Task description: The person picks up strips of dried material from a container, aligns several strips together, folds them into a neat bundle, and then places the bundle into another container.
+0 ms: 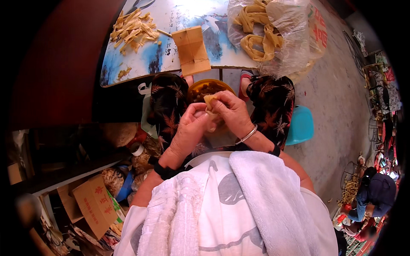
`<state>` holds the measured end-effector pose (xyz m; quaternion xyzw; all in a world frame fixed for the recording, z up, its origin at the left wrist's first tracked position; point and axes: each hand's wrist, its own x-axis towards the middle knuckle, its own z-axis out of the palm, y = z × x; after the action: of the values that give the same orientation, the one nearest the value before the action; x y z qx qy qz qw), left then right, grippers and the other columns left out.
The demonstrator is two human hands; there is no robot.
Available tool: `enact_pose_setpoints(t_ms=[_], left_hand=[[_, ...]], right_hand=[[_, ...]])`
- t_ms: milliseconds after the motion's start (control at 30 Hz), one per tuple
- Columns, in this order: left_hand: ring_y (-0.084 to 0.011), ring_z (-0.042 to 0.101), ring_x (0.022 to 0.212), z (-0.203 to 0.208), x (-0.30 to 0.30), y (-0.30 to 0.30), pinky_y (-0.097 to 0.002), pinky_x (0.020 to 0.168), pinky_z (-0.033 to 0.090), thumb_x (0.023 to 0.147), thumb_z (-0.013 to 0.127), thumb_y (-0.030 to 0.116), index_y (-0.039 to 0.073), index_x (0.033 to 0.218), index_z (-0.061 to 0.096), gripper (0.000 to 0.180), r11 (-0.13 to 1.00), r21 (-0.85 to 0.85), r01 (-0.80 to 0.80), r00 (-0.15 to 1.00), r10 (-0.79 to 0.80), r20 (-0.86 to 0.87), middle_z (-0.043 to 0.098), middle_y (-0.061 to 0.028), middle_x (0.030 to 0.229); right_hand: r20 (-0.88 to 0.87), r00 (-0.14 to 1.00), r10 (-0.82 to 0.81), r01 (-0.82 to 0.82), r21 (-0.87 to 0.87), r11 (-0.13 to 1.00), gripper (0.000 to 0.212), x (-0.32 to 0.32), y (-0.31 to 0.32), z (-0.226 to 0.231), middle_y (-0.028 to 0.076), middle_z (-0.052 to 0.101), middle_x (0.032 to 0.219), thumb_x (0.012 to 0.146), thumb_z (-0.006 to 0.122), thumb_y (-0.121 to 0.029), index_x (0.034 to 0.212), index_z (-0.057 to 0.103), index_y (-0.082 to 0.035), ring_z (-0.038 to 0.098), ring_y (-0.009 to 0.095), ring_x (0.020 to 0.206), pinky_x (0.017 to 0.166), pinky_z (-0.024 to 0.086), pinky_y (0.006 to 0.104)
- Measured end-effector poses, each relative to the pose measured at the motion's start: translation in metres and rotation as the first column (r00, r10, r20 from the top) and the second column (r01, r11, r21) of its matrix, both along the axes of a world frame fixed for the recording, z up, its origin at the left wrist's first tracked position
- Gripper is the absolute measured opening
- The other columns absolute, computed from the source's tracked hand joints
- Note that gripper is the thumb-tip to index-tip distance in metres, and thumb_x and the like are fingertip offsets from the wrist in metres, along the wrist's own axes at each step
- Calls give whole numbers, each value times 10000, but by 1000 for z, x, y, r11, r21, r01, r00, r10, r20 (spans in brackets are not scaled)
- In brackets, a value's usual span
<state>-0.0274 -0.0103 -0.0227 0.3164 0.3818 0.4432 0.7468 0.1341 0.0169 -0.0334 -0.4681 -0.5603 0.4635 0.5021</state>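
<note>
A soft, pale yellow strip (pixel 209 100), resembling tofu skin, is pinched between both my hands in front of my lap. My right hand (pixel 232 112), with a bangle at its wrist, grips the folded upper end between thumb and fingers. My left hand (pixel 193 127) closes on its lower part, whose end is partly hidden by the fingers. Just beyond the hands, between my knees, stands an orange-yellow bowl (pixel 195 87) with brown chunks in it. Its near side is covered by my hands.
On the painted table (pixel 171 59) lie a pile of short yellow pieces (pixel 133 30), a folded cardboard piece (pixel 191 49) overhanging the near edge, and long yellow strips (pixel 260 42) in clear plastic. A turquoise stool (pixel 301 124) stands right; a cardboard box (pixel 95 205) left. Another person (pixel 378 190) bends at far right.
</note>
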Motion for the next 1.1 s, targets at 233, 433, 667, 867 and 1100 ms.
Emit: enact_pose_setpoints(t_ms=[233, 433, 667, 867, 1100], left_hand=[[-16, 505, 689, 1, -7, -6, -157, 557, 389, 955, 590, 64, 61, 1172, 572, 218, 998, 50, 35, 969, -22, -246, 628, 7, 962], [5, 405, 579, 11, 0, -5, -150, 495, 303, 948, 617, 92, 63, 1140, 578, 198, 992, 69, -109, 984, 118, -136, 587, 44, 834], [-4, 377, 557, 8, -10, -7, -164, 479, 291, 954, 613, 112, 59, 1133, 608, 187, 997, -64, -38, 997, 34, -66, 549, 43, 774], [-9, 382, 551, 27, -6, -8, -171, 490, 295, 973, 596, 170, 56, 1038, 679, 155, 1000, 2, 18, 949, -16, -314, 528, 66, 702], [-2, 359, 558, 29, -5, -3, -170, 505, 282, 984, 567, 180, 52, 897, 671, 186, 983, 172, 59, 885, 28, -464, 474, 92, 645]], right_hand=[[135, 990, -41, 34, 53, 998, 147, 2, -2, 7, 136, 602, 824, 874, 647, -132, 906, 632, 11, 613, 254, 712, 636, 474, 327], [-235, 938, 255, -330, -376, 866, 237, 10, -2, 18, 21, 621, 849, 885, 688, -174, 1053, 608, -28, 595, 128, 727, 663, 485, 269], [-372, 898, 236, -366, -331, 870, 228, 6, 0, 15, -20, 640, 905, 860, 715, -119, 1046, 610, -38, 576, 29, 833, 721, 478, 190], [-212, 948, 237, -304, -392, 868, 212, 12, 6, 25, -18, 654, 865, 854, 713, -117, 1032, 632, -37, 607, 48, 790, 707, 489, 197], [-259, 951, 168, -250, -330, 910, 188, 8, 6, 23, -25, 658, 870, 876, 685, -138, 1026, 658, -28, 587, 42, 745, 652, 477, 202]])
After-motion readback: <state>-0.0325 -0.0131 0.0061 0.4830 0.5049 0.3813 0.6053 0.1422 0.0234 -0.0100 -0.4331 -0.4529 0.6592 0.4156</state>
